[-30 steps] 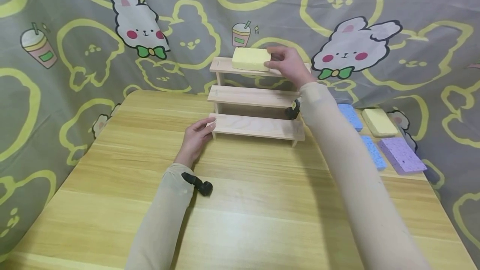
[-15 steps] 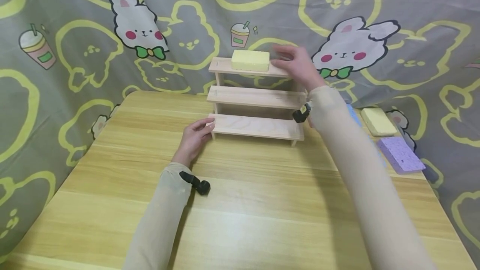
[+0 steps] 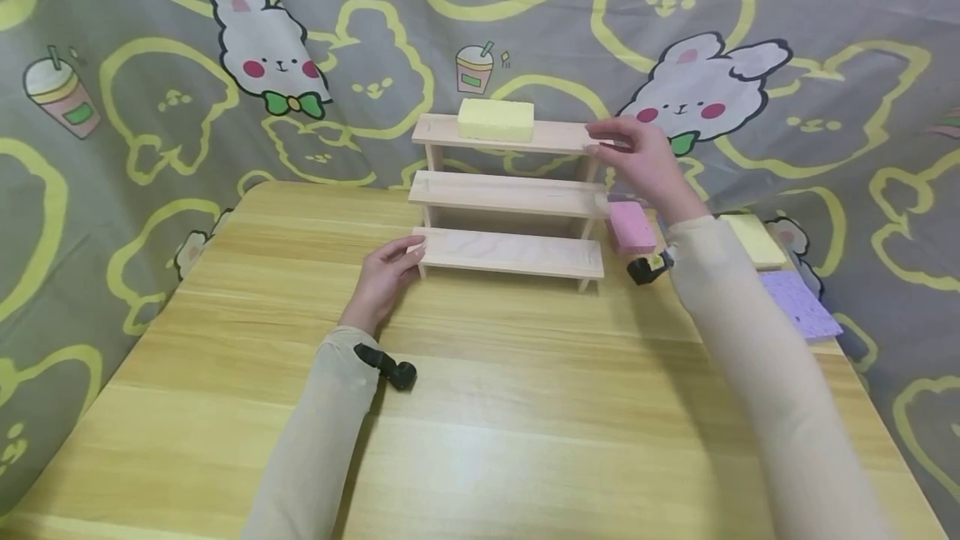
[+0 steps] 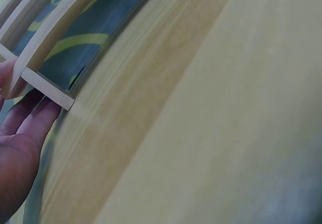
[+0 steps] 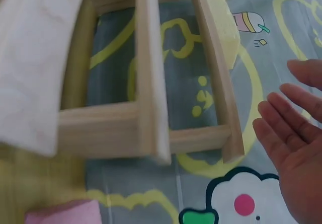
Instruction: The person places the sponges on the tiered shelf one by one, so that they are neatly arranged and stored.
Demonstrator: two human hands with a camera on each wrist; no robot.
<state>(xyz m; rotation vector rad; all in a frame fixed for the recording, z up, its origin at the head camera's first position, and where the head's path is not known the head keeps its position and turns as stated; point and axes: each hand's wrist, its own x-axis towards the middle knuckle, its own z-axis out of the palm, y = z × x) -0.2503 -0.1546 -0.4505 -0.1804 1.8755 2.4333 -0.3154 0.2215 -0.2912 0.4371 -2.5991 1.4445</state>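
A three-tier wooden display shelf [image 3: 510,194] stands at the back of the table. On its top tier, left of middle, lies a pale yellow sponge block [image 3: 495,121]. My left hand [image 3: 382,277] holds the left end of the lowest tier, its thumb over the board; in the left wrist view its fingers [image 4: 43,118] reach behind the short leg. At the top tier's right end hovers my right hand [image 3: 641,157]. In the right wrist view that hand's fingers [image 5: 292,123] are spread and loosely straight, holding nothing, apart from the sponge.
Right of the shelf lies a pink sponge [image 3: 632,226]. Farther right are another yellow sponge [image 3: 753,240] and a purple one [image 3: 801,302], both partly behind my right sleeve. A patterned grey curtain [image 3: 375,48] hangs directly behind the table [image 3: 480,407].
My right hand has let go of the yellow sponge and moved right along the top tier. The pink sponge has come into view and the blue ones are hidden. My left hand stays put.
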